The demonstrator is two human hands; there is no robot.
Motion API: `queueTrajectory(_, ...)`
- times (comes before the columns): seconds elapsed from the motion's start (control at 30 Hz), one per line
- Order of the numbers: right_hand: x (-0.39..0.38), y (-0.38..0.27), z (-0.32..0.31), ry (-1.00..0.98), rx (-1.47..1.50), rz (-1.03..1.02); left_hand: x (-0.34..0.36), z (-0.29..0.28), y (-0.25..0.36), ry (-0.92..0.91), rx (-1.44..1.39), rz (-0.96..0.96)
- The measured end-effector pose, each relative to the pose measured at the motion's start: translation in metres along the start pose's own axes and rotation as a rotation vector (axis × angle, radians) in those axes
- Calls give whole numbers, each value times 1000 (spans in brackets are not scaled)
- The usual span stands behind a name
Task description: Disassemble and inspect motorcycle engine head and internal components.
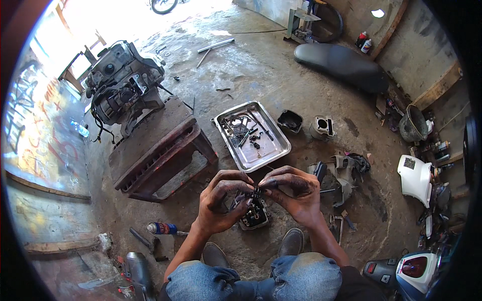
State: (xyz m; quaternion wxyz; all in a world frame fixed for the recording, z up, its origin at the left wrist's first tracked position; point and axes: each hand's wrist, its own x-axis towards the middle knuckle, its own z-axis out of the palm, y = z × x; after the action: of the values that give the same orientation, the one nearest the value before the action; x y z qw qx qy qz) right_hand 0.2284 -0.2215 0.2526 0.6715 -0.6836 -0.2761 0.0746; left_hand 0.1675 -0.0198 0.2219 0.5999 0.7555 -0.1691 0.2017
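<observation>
Between my knees, an open engine cylinder head rests low over the floor, dark and oily inside. Just above it, a small dark metal part is pinched at the fingertips of both hands; its exact kind is too small to make out. My left hand closes on it from the left, thumb against fingers. From the right, my right hand grips it the same way. Both hands are blackened with grease and partly cover the cylinder head. Beyond them lies a shallow metal tray holding bolts, a cable and small parts.
An engine sits on a rusty metal stand at left. An engine cylinder and a black housing stand right of the tray. A spray can lies near my left foot. A motorcycle seat lies far right.
</observation>
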Motion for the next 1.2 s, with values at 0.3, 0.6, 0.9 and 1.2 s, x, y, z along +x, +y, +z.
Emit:
queueTrajectory(0.3,-5,6,5,27,87,46,-5,2,1,20,-18,-18)
queueTrajectory(0.6,-9,13,10,48,133,135,-3,3,3,53,51,37)
queueTrajectory(0.9,-9,16,13,78,192,127,-3,12,5,117,-26,-9)
queueTrajectory(1.2,-10,15,11,75,155,46,-10,20,2,145,-420,-16)
